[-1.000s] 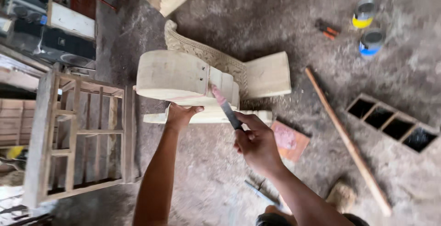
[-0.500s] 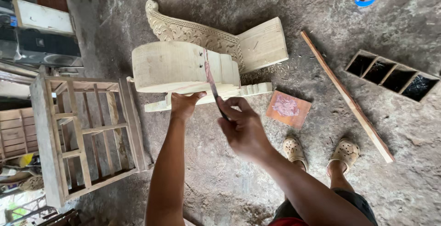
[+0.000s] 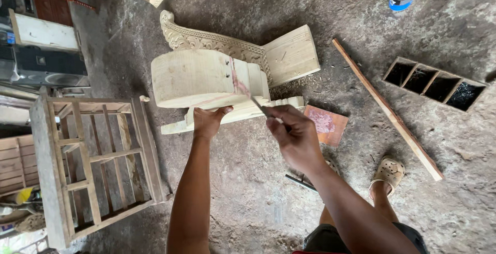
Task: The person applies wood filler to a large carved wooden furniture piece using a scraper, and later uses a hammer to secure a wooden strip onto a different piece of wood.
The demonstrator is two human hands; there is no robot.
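A pale, rounded raw-wood block (image 3: pixel 206 77) with smooth curved faces and a pinkish filler streak rests on the rough grey concrete floor (image 3: pixel 248 192). The left hand (image 3: pixel 207 121) presses its near edge; the right hand (image 3: pixel 295 135) pinches a thin putty knife (image 3: pixel 257 102). A carved panel (image 3: pixel 217 41) lies behind, a slatted wooden frame (image 3: pixel 98 156) beside

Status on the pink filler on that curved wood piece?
Done: a pink filler streak already crosses the curved wood piece. In hand: right hand works a putty knife at its lower edge while left hand steadies the underside. Left: the streak looks rough, not smoothed.
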